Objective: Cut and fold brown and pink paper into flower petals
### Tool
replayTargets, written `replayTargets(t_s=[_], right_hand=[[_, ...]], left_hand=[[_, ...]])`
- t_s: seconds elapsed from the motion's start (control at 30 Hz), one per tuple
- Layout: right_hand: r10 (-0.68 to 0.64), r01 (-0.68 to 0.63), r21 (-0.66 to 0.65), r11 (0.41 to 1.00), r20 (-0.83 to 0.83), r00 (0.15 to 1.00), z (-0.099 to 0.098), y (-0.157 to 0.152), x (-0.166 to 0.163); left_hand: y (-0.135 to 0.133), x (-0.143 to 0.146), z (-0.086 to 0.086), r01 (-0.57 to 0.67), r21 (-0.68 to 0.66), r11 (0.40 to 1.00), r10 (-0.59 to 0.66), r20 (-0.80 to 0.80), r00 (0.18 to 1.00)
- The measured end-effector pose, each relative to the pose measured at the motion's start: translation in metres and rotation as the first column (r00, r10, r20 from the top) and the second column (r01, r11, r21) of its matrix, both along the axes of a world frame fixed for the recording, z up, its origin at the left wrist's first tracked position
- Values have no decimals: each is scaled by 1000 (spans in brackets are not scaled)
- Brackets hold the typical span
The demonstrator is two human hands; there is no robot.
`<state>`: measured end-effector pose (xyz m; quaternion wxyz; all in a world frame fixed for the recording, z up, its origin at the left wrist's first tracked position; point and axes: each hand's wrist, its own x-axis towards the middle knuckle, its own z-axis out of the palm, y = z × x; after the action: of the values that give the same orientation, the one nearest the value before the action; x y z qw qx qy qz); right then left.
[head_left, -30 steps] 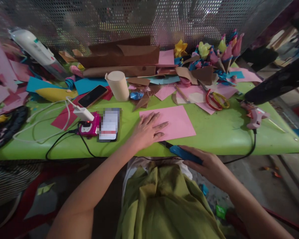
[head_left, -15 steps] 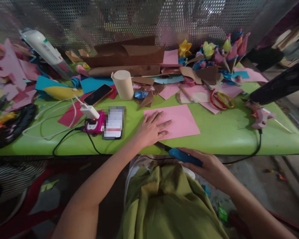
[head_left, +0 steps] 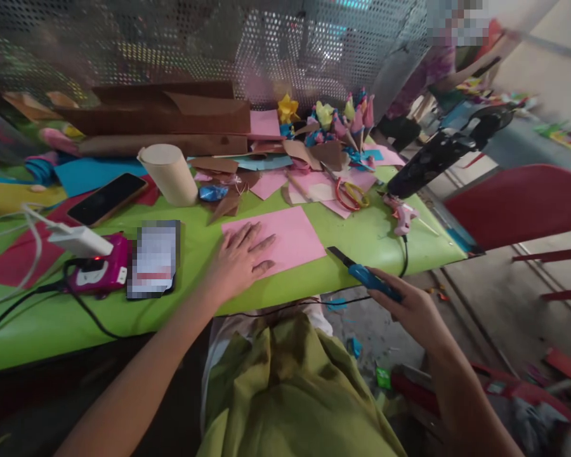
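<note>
one pink sheet (head_left: 292,238) is being held flat on the green table (head_left: 380,244) by the left hand (head_left: 238,263), palm down with its fingers spread, and one blue cutter (head_left: 368,279) is being gripped in the right hand (head_left: 412,304), its dark blade being held just beside the sheet's right-hand corner. two phones are being seen left of the left hand: one dark phone (head_left: 107,198) and, nearer, one lit phone (head_left: 153,257). one white charger (head_left: 78,240) is being held in the one magenta socket block (head_left: 109,270). behind the sheet, one cream roll (head_left: 169,174) is being stood on end; to the right, one pair of scissors (head_left: 349,195) and one pink glue gun (head_left: 402,216) are being borne by the table. part of the sheet is being covered by the left hand, and the cutter's rear end by the right. the lit phone's screen is being masked by coarse blocks. the paper flowers (head_left: 349,120) are being overlapped by one another, so their number cannot be told. one red chair (head_left: 523,206) is being cut off by the right edge, and one other person (head_left: 433,70), blurred at the upper right, is being partly masked.
</note>
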<state>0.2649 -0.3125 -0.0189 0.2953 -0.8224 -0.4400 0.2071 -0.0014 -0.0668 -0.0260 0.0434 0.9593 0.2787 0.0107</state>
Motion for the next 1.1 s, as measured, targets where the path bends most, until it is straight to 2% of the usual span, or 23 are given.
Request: replayTargets(t_s=[0.63,0.87,1.1], right_hand=[[81,-80,32,996,-29,996,-10,8,-4],[268,-268,-6,963,63,961,-6,25,-25],[512,-512,11,859,22,859,-1,50,-71]], left_hand=[[1,0,1,-12,-11,1000,12,-34,999],[-1,1,1,-18,-24,1000,17,-15,1000],[-3,0,-2,-14,-48,999,13,-23,1000]])
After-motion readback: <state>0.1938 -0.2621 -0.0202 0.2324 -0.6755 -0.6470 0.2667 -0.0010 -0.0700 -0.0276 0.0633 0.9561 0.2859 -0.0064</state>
